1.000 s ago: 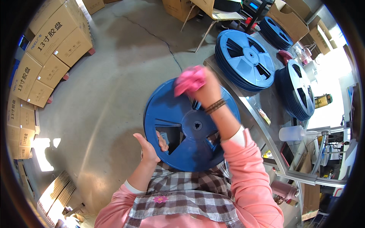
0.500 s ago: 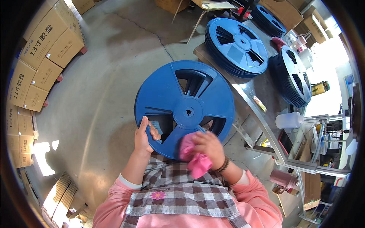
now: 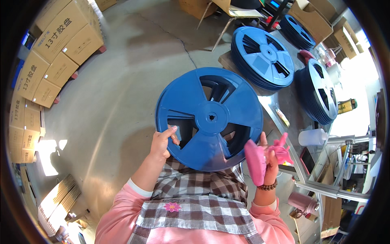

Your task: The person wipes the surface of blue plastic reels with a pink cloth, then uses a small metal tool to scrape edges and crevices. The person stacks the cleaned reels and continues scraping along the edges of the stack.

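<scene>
A large blue plastic reel (image 3: 243, 106) with wide cut-out windows is held in front of my lap, its flat face turned up toward me. My left hand (image 3: 163, 143) grips its lower left edge, thumb in a window and fingers wrapped round the rim. My right hand (image 3: 269, 164) is at the reel's lower right edge, closed on a bunched pink cloth (image 3: 255, 163). Some of the cloth sticks out past the fingers on both sides. Whether the right fingertips touch the rim, I cannot tell.
On the metal-edged table to my right stand stacks of blue reels (image 3: 266, 61), a second leaning stack (image 3: 321, 95) and a translucent bottle (image 3: 312, 137). A pink flask (image 3: 302, 201) sits below. Cardboard boxes (image 3: 65, 34) are piled at left; a chair (image 3: 231, 14) stands ahead.
My right hand with the pink cloth has moved off the reel's lower face to its right edge and turned over. My left hand keeps its grip. The whole view has shifted slightly.
</scene>
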`<state>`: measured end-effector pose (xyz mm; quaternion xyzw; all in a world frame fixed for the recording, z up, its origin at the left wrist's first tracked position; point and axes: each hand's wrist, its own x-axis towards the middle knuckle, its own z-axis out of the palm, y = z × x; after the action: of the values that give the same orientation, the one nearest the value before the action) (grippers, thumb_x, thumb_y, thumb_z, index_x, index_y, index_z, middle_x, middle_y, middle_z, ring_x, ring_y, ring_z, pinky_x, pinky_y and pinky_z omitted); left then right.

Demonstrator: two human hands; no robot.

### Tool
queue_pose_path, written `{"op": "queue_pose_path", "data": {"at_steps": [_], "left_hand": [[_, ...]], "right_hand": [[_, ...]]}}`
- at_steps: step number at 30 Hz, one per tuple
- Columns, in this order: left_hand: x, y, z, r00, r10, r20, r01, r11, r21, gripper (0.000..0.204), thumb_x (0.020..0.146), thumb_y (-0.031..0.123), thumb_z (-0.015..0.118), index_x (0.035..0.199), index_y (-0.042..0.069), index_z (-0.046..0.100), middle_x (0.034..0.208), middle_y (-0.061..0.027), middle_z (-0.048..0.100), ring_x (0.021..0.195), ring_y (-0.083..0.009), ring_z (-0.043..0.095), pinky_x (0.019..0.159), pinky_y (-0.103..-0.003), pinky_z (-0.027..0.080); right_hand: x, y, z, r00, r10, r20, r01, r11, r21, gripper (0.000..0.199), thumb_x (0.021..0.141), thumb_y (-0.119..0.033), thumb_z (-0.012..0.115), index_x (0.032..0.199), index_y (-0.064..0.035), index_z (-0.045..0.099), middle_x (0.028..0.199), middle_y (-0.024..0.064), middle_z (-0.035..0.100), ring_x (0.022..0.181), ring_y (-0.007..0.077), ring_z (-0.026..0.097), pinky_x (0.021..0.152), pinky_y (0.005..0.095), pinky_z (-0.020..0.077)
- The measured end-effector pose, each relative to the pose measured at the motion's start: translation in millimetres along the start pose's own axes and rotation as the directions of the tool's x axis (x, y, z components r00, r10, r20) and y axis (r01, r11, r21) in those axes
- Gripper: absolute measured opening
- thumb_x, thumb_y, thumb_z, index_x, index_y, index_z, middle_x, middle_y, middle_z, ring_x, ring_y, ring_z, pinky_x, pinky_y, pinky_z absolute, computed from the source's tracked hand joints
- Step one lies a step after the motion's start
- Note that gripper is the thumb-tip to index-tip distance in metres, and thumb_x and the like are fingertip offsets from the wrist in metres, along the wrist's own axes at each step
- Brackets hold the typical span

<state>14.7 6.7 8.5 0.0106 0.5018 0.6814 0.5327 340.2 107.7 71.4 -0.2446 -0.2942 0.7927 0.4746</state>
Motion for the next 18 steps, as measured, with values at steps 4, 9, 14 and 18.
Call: {"op": "queue_pose_path", "data": {"at_steps": [4,9,14,18], "left_hand": [[2.3,-1.4,-1.8,1.0,-0.012,-0.022,0.011,0.999,-0.046,0.012,0.083,0.007,0.068,0.082,0.005,0.056,0.06,-0.0073,0.054,0.052,-0.0199,0.056,0.053,-0.035,0.048],[8.5,-5.1,-15.9,0.987,-0.083,0.138,0.107,0.978,-0.181,0.021,0.082,0.015,0.057,0.099,0.004,0.053,0.075,-0.0096,0.056,0.071,-0.0213,0.057,0.067,-0.037,0.048],[-25.3,-25.5,37.7,0.913,0.326,-0.245,-0.378,0.902,-0.207,0.019,0.092,0.013,0.051,0.101,-0.003,0.055,0.09,-0.012,0.058,0.079,-0.0206,0.058,0.083,-0.039,0.049],[-18.5,5.8,-13.7,0.824,0.172,0.54,-0.032,0.965,-0.258,0.041,0.087,0.021,0.054,0.12,-0.003,0.051,0.111,-0.0165,0.058,0.104,-0.0275,0.057,0.096,-0.042,0.046]], "right_hand": [[3.1,-21.3,50.5,0.961,-0.186,0.205,0.206,0.975,-0.081,0.042,0.099,-0.032,0.052,0.125,0.0003,0.053,0.151,0.0195,0.038,0.142,0.0339,0.033,0.115,0.0461,0.0288],[16.5,-17.7,147.3,0.721,0.256,0.644,-0.477,0.858,0.192,0.036,0.102,-0.032,0.044,0.107,-0.0002,0.06,0.149,0.0173,0.042,0.139,0.0247,0.038,0.111,0.037,0.0329],[14.0,92.9,191.6,0.445,0.631,0.636,-0.818,0.576,0.001,0.028,0.102,-0.024,0.048,0.109,-0.001,0.062,0.123,0.0105,0.063,0.113,0.0182,0.06,0.097,0.0311,0.0454],[31.0,116.5,133.8,0.746,0.007,0.666,0.514,0.631,-0.582,0.033,0.083,-0.018,0.07,0.113,-0.0048,0.06,0.118,0.0127,0.063,0.113,0.0289,0.06,0.1,0.0398,0.0452]]}}
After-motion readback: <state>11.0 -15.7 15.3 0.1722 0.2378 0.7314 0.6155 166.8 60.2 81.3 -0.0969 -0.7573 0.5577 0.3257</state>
